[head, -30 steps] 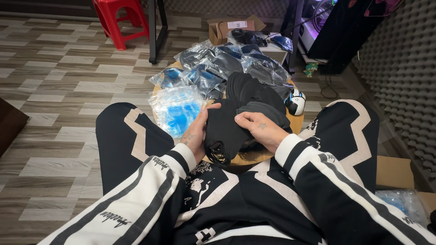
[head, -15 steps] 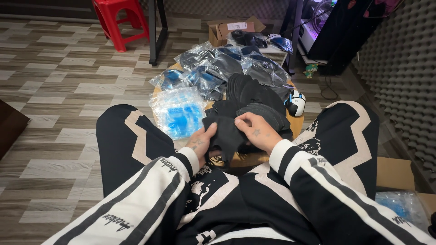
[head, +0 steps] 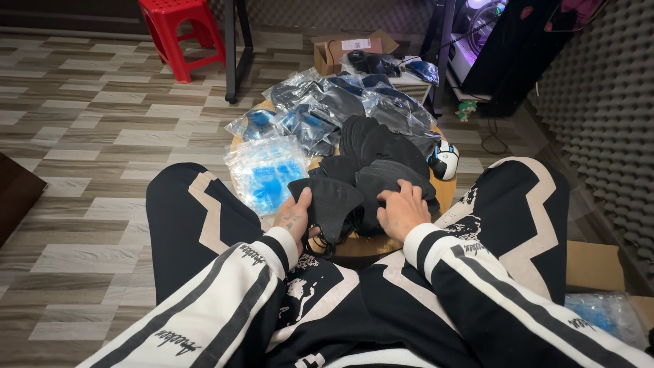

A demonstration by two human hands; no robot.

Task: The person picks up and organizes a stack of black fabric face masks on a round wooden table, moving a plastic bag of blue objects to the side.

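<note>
I sit on the floor with my legs spread around a low round wooden table (head: 446, 194). A heap of black face masks (head: 381, 153) lies on it. My left hand (head: 294, 217) grips one black mask (head: 334, 204) by its left edge, lifted a little off the heap. My right hand (head: 402, 211) rests palm down on the near edge of the heap, fingers spread over the masks. To the left lies a clear plastic bag of blue masks (head: 262, 170).
Several clear bags of dark and blue masks (head: 320, 109) cover the far side of the table. A black-and-white mouse-like object (head: 444, 159) sits at its right edge. Beyond are a cardboard box (head: 347, 51), a red plastic stool (head: 178, 31) and black table legs (head: 231, 51).
My left hand has pulled one black mask out to the left, apart from the heap. My right hand has flattened onto the heap. The camera has tilted slightly.
</note>
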